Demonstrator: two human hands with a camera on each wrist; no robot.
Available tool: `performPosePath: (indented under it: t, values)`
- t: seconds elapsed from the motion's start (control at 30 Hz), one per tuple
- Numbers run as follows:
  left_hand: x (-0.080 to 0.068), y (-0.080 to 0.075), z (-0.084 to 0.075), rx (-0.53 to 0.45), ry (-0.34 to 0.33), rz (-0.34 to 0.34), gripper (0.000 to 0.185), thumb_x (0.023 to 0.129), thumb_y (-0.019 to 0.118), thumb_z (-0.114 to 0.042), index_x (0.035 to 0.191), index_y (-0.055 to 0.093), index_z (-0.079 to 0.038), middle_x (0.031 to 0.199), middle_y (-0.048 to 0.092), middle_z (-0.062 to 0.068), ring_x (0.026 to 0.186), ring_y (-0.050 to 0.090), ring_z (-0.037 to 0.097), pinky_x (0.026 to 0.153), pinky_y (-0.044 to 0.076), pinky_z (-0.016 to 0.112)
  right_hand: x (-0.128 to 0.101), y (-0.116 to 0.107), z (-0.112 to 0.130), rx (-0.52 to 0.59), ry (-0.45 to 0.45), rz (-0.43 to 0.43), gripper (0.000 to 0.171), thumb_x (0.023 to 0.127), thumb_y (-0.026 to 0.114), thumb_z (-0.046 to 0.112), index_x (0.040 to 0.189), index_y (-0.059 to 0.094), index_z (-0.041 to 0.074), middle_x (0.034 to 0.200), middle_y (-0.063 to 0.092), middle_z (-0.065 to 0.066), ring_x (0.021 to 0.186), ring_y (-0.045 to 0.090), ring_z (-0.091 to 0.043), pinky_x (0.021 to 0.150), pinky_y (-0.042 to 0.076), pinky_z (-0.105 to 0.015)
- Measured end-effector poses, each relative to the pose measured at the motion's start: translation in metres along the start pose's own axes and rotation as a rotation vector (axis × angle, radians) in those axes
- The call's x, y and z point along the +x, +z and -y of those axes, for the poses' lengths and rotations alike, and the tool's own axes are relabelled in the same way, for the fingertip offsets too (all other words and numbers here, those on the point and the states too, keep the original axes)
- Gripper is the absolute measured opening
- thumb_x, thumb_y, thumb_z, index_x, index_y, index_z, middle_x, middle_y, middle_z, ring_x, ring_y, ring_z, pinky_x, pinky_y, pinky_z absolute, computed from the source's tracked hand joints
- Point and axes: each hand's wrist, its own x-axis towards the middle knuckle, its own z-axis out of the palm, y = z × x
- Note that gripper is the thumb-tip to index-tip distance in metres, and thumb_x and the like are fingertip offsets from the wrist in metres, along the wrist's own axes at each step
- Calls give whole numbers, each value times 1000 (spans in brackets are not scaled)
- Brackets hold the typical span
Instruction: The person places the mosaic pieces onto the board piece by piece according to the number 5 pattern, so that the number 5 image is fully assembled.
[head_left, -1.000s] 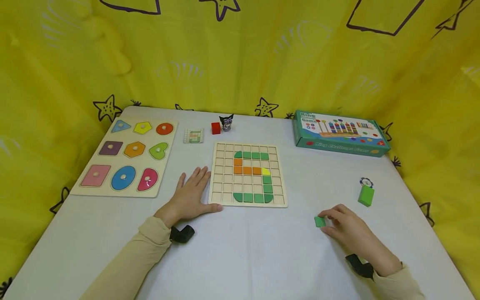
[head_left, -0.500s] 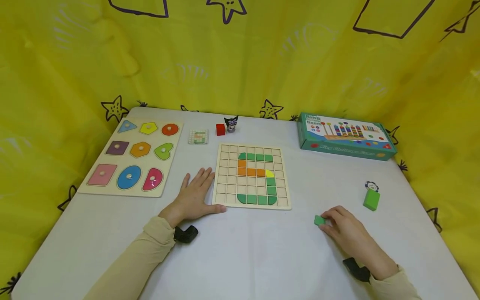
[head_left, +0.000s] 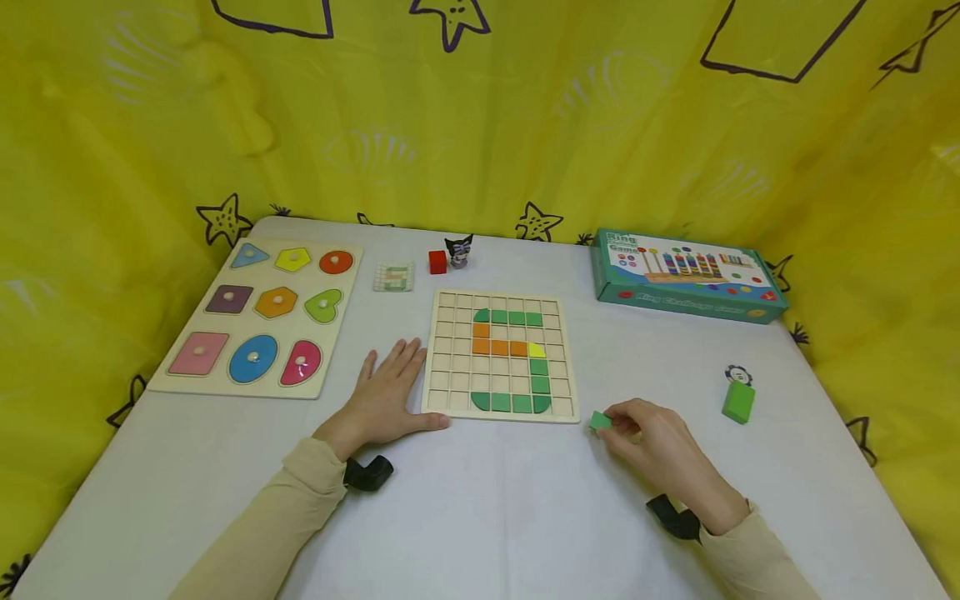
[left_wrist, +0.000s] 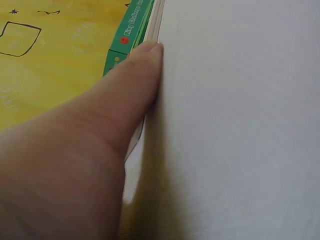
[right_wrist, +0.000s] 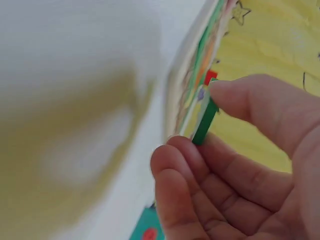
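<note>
Between thumb and fingers, my right hand [head_left: 660,442] pinches a small green square tile [head_left: 600,421], just off the near right corner of the wooden grid board [head_left: 450,367]. The right wrist view shows the tile [right_wrist: 206,122] edge-on, raised in the fingertips. Green, orange and yellow tiles on the board form a figure like a 5. My left hand [head_left: 378,404] lies with fingers spread at the board's left side, its thumb along the near left corner. In the left wrist view, the thumb [left_wrist: 120,90] touches the board's edge.
A shape puzzle board [head_left: 288,325] lies at the left. Behind the grid board are a small pattern card [head_left: 393,277], a red cube [head_left: 437,262] and a figurine [head_left: 459,252]. A game box [head_left: 690,279] sits back right; a green block [head_left: 738,402] and a round chip [head_left: 738,374] lie right.
My right hand has carried the green tile leftward, closer to the grid board. The left hand stays in place at the board's side. The head view has shifted slightly.
</note>
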Motion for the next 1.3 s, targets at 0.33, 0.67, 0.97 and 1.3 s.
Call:
performPosePath:
  t: [0.33, 0.67, 0.97, 1.3]
  values:
    - [-3, -4, 2, 2, 7, -9, 114, 77, 60, -76, 154, 23, -1, 161, 13, 13, 147, 5, 30, 112, -6, 57, 62, 23, 44, 29, -188, 97, 22, 84, 76, 12, 102, 72, 0, 78, 58, 3, 70, 53, -15, 63, 47, -29]
    - [-5, -5, 5, -4, 0, -19, 114, 76, 60, -77, 153, 24, 0, 161, 14, 14, 147, 5, 31, 112, -5, 58, 121, 54, 85, -11, -251, 245, 26, 87, 76, 18, 106, 72, 1, 86, 60, 0, 76, 52, -15, 68, 46, -29]
    - [-1, -4, 0, -7, 21, -7, 113, 77, 57, -78, 154, 24, -1, 161, 13, 12, 147, 5, 30, 112, -5, 58, 123, 63, 85, -17, -245, 230, 10, 84, 79, 13, 89, 74, 6, 83, 67, 1, 77, 60, -12, 72, 51, -27]
    - [-5, -4, 5, 4, 10, -22, 114, 77, 57, -78, 153, 25, 0, 161, 15, 14, 147, 6, 31, 112, -5, 58, 123, 73, 89, -49, -324, 159, 5, 83, 79, 10, 83, 75, 7, 80, 64, 3, 75, 61, -12, 71, 51, -24]
